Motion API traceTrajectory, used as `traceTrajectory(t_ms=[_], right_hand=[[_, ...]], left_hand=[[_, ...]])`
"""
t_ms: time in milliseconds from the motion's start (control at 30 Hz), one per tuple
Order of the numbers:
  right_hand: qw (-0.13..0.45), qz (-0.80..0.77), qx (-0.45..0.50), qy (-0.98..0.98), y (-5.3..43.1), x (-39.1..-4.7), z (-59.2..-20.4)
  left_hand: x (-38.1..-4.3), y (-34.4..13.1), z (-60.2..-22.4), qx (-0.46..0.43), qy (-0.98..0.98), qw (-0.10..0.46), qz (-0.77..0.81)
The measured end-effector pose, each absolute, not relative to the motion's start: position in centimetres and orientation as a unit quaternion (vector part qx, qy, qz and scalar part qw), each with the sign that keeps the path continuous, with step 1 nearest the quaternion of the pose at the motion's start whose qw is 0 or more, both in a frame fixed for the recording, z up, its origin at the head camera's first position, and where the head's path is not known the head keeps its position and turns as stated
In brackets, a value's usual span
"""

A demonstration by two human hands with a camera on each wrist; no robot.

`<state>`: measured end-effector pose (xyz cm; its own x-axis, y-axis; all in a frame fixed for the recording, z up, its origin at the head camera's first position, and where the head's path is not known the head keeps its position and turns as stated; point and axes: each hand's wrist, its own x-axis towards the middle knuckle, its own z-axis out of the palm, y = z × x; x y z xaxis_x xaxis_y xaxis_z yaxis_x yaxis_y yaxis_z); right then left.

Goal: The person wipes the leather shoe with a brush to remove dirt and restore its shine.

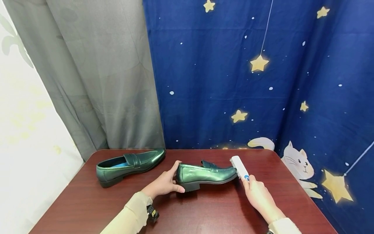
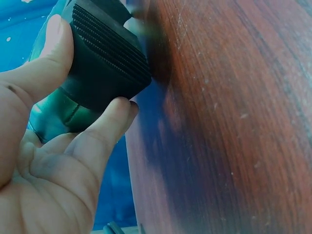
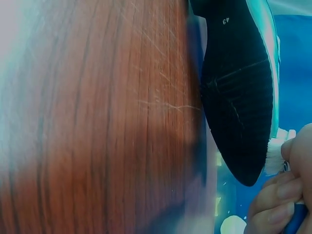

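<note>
A green loafer (image 1: 198, 174) is lifted off the table, its toe to the right. My left hand (image 1: 165, 183) grips it by the heel; in the left wrist view the thumb and fingers (image 2: 105, 124) hold the black ridged heel block (image 2: 107, 53). My right hand (image 1: 260, 195) holds a white brush (image 1: 240, 167) by its handle. The brush's white bristles (image 3: 276, 156) touch the loafer's toe. In the right wrist view the black sole (image 3: 239, 87) shows, marked 43. The second green loafer (image 1: 131, 165) stands upright to the left of my left hand.
The reddish-brown wooden table (image 1: 216, 211) carries both shoes. Behind its far edge hang a grey curtain (image 1: 117, 81) and a blue curtain (image 1: 204, 81) with stars. A dark strap device (image 1: 152, 213) sits on my left wrist.
</note>
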<state>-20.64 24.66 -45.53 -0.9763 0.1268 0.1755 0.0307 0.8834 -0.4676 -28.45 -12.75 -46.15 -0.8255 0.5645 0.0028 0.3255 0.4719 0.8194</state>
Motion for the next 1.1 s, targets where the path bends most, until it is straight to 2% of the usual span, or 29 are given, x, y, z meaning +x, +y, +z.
traceTrajectory(t_ms=[467, 1100], right_hand=[[0.096, 0.252, -0.031, -0.963, 23.0, -19.7, -45.3], [0.119, 0.236, -0.003, -0.964, 19.5, -19.1, -44.9]], left_hand=[[-28.6, -13.1, -46.5, 0.262, 0.847, 0.134, 0.442], [-28.7, -12.8, -46.3, 0.265, 0.842, 0.137, 0.448]])
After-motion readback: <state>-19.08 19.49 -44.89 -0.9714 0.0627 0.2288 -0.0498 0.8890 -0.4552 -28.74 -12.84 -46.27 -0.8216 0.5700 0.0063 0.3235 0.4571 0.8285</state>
